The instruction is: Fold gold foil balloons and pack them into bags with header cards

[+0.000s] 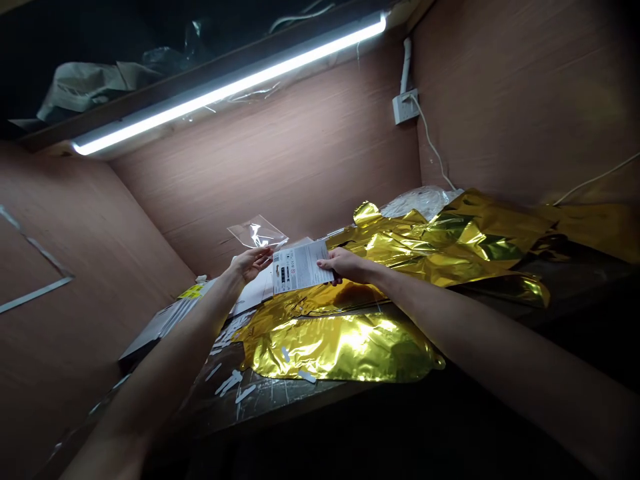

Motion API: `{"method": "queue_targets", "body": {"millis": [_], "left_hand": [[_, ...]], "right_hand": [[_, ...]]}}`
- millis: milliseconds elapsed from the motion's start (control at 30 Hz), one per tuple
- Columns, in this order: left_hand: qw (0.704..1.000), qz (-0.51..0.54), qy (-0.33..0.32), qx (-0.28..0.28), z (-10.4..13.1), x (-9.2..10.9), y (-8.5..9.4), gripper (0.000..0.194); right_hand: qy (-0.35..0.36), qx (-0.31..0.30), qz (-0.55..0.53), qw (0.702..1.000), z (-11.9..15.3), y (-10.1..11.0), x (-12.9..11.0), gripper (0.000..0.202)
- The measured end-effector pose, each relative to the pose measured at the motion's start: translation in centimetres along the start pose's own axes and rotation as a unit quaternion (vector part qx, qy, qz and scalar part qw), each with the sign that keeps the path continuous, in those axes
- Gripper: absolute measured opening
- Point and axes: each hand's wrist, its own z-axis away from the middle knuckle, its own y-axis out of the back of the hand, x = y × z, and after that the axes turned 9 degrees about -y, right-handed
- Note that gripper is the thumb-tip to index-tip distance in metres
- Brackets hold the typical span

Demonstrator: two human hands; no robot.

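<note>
The largest item is the wooden back panel, which stands behind my work area. The bench extends forward below it. Gold foil covers much of the bench in front of and to the right of my hands; the near portion lies fairly flat, the far portion is crumpled. A lit tube light runs at a slant above the panel. A stack of flat pale items sits to my left, with a yellow patch at its far end. A clear plastic bundle lies at the rear right, behind the foil.

The printed card is raised above the near foil, between my two hands. White sheets lie just left of the card. A clear sleeve is located just beyond my left fingertips.

My right hand grips the card at its right edge, thumb on the printed face and the other fingers behind. My left hand is at the card's left edge, fingers slightly curled; I cannot tell whether they grip the card or the sleeve.

A white socket box is mounted at the upper right. Small white strips are scattered at the bench's near left, with two on the foil.
</note>
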Motion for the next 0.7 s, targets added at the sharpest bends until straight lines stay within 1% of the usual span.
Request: {"method": "queue_targets", "body": {"millis": [100, 233, 367, 467, 600, 700], "left_hand": [[1.0, 0.02, -0.009, -0.01, 2.6, -0.4, 1.8, 0.012], [0.998, 0.049, -0.023, -0.029, 6.1, -1.2, 3.9, 0.009], [0.997, 0.065, -0.02, -0.042, 8.2, -1.8, 5.3, 0.01], [0.995, 0.068, -0.016, -0.068, 9.2, -2.1, 5.6, 0.012], [0.99, 0.091, 0.004, -0.106, 10.2, -2.3, 5.2, 0.011], [0.984, 0.114, 0.024, -0.132, 10.9, -2.5, 4.6, 0.029]], "right_hand": [[0.006, -0.027, 0.013, 1.0, 0.4, -0.8, 0.1, 0.034], [0.0, -0.053, 0.031, 0.998, 0.9, -1.3, 0.2, 0.036], [-0.009, -0.066, 0.046, 0.997, 1.2, -1.6, 0.2, 0.037], [-0.016, -0.051, 0.054, 0.997, 1.2, -1.6, 0.2, 0.037], [-0.008, 0.012, 0.051, 0.999, 1.0, -1.5, 0.4, 0.038], [-0.011, 0.011, 0.068, 0.998, 0.7, -1.6, 0.6, 0.038]]}}
